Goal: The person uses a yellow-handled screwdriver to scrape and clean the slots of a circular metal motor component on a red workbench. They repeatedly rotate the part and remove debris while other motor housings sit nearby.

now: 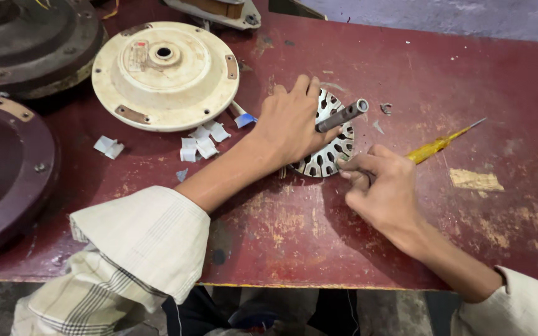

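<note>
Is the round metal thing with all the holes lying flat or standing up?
Lying flat. The slotted metal disc rests face up on the red table, its shaft sticking out, with the left hand pressing on top.

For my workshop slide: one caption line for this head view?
Left hand presses a slotted metal disc with shaft on a red table; right hand works at its rim.
</note>
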